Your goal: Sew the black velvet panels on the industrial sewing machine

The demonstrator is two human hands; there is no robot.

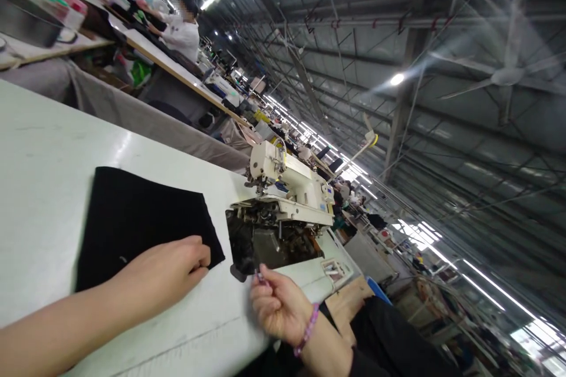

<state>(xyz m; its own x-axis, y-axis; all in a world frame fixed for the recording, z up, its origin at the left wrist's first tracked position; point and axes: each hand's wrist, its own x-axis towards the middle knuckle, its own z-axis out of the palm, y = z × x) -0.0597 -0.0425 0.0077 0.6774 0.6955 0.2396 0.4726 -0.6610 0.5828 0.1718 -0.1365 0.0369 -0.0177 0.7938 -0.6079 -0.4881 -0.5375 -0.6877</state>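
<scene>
My left hand (177,265) is closed, its curled fingers resting over the right edge of a black cloth piece (145,206) that lies flat on the pale table. What those fingers hold, if anything, is hidden. My right hand (283,306), with a purple bead bracelet (307,330) on the wrist, pinches a small shiny thing (260,275) between thumb and forefinger; it is too small to name. Just beyond that hand, a cream sewing machine (292,182) is tipped back, its underside showing above the dark opening (269,244) in the table.
A small white tray (335,271) is set into the table to the right of the opening. Grey cloth (132,118) hangs behind the table's far edge. Farther back, a person in white (181,35) is at another workbench. Black fabric (389,336) lies at lower right.
</scene>
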